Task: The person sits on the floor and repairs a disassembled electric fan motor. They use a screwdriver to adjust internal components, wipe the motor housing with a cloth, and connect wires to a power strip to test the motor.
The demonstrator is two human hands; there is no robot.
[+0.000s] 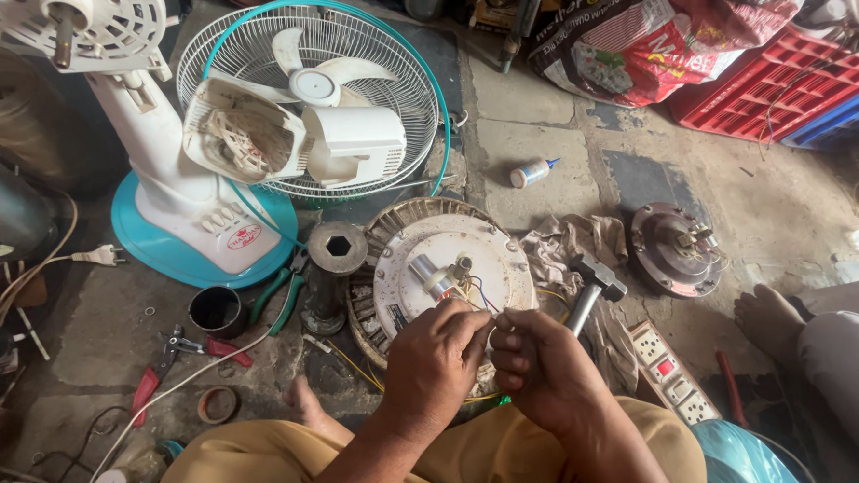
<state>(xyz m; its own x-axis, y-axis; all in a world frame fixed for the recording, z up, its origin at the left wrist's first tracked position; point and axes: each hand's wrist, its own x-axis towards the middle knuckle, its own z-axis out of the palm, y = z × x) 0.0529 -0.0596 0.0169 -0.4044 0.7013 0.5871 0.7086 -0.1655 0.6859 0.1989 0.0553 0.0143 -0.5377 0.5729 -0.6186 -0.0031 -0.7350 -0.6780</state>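
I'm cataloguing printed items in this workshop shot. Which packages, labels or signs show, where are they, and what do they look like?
Printed sack: top centre-right on the floor, bulging, red and white with dark patches.
Oval label: on the fan base at left, red on white.
Small bottle: on the floor at centre, lying down, white with blue cap.

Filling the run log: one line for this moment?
left hand and right hand: pinching wires | over fan motor | hammer beside

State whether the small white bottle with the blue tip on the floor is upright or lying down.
Lying down. The white bottle rests on its side on the concrete floor, its blue tip pointing right, apart from the red crate.
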